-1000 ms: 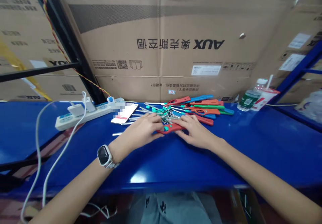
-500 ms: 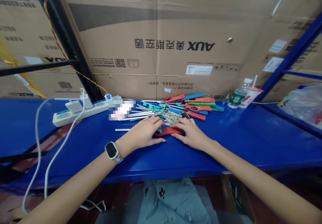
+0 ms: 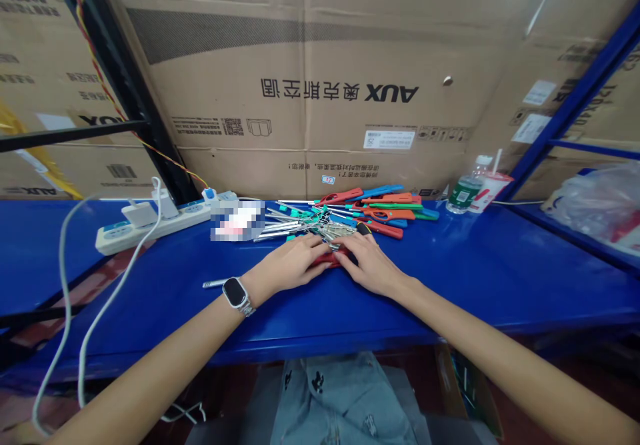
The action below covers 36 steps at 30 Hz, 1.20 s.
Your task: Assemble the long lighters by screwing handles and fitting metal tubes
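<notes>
Lighter work: L hand [image 3: 290, 263] + R hand [image 3: 373, 262] are handling a red long-neck lighter [image 3: 329, 256]; next move's prob. calling for steady support, both ends.
Location: it's sitting b/w them, mostly hidden, on or just above tabletop [image 3: 465, 272], in front of metal-parts heap [image 3: 337, 230].
L side: thumb + fingers are curling part-closed, grasping lighter.
R side: half-curled, touching its R end; can't tell if gripping.
</notes>
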Each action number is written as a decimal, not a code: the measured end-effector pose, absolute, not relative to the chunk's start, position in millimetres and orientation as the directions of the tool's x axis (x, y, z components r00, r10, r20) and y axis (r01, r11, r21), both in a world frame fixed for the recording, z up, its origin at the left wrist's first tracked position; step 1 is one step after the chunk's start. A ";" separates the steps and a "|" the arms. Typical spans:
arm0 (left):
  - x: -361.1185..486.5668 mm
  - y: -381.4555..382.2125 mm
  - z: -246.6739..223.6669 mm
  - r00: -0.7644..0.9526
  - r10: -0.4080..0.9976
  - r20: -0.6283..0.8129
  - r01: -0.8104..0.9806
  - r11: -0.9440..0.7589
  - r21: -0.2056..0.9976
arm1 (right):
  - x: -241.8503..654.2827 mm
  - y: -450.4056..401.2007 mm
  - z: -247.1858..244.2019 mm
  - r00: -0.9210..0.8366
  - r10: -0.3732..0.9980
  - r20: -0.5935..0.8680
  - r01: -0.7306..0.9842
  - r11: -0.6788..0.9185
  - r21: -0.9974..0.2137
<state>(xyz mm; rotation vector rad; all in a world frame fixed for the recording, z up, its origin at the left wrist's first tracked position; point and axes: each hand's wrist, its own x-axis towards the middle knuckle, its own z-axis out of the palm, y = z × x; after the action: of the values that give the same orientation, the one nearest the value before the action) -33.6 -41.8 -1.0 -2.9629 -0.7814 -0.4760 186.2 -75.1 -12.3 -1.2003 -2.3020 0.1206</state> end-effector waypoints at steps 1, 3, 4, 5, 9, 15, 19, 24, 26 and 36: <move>-34.3 -41.8 -1.7 0.826 0.473 0.308 0.487 -0.873 0.033 | 185.6 -75.9 -12.9 -0.445 0.788 0.425 0.736 0.592 -0.327; -34.4 -41.3 -2.9 0.825 0.473 0.310 0.491 -0.871 0.023 | 186.8 -76.0 -13.2 -0.401 0.793 0.458 0.733 0.578 -0.359; -34.0 -41.1 -3.0 0.824 0.476 0.308 0.496 -0.868 0.017 | 189.0 -75.1 -12.9 -0.371 0.795 0.480 0.731 0.569 -0.377; -33.3 -40.9 -2.8 0.823 0.480 0.304 0.501 -0.865 0.012 | 192.3 -73.5 -12.1 -0.329 0.801 0.500 0.733 0.551 -0.399; -26.8 -39.8 2.3 0.835 0.479 0.271 0.501 -0.866 -0.011 | 211.9 -62.8 -6.2 -0.070 0.893 0.444 0.827 0.301 -0.474; -6.4 -31.4 8.5 0.845 0.488 0.217 0.493 -0.869 0.033 | 225.2 -56.2 -0.4 0.066 0.983 0.173 0.951 -0.009 -0.310; -1.4 -29.1 3.4 0.823 0.515 0.240 0.489 -0.857 0.162 | 224.4 -57.0 -4.1 0.027 0.983 0.180 0.953 0.029 -0.303; -5.6 -29.8 -3.5 0.794 0.540 0.280 0.479 -0.839 0.258 | 220.7 -41.9 -5.1 0.035 0.942 0.335 0.762 0.191 -0.619; -6.2 -28.7 -5.3 0.787 0.540 0.298 0.473 -0.838 0.271 | 211.3 -31.9 -2.1 0.061 0.928 0.367 0.552 0.275 -0.787; -11.4 -28.9 -11.6 0.755 0.576 0.313 0.482 -0.811 0.332 | 169.1 -28.0 1.1 0.046 0.884 0.466 0.095 0.460 -0.883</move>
<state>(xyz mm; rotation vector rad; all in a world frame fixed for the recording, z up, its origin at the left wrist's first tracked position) -11.4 -28.9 -11.6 -3.1582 -0.9669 -0.6922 169.1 -28.0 1.1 -0.9336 -1.4079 0.7606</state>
